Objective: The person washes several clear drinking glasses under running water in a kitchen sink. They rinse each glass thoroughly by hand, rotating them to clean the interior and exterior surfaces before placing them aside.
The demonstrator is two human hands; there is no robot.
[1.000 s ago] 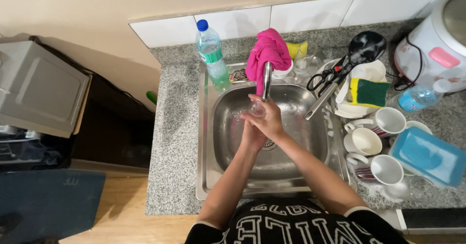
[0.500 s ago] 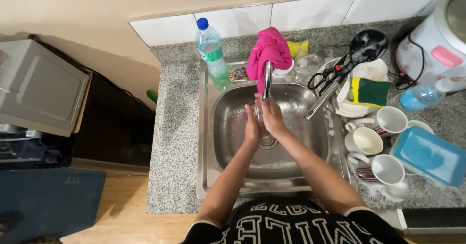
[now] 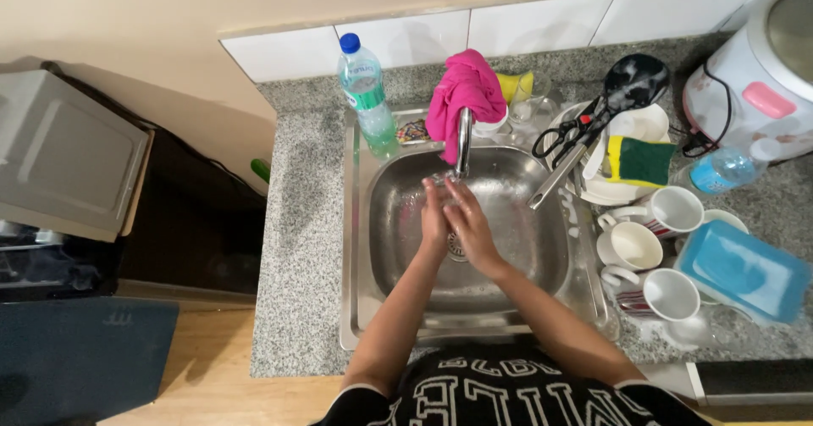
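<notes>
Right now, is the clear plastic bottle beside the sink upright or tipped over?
Upright. The clear plastic bottle stands on the sink rim's back left corner, blue cap on top, near the pink cloth.

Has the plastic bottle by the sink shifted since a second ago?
No. The plastic bottle stands at the same spot at the sink back-left corner, left of the tap.

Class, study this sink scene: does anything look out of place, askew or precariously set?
Two things stand out. A pink cloth is draped over the tap, above the left hand and right hand. A long utensil leans off the piled plates, its handle end hanging over the sink. No spill or damage is visible.
</notes>
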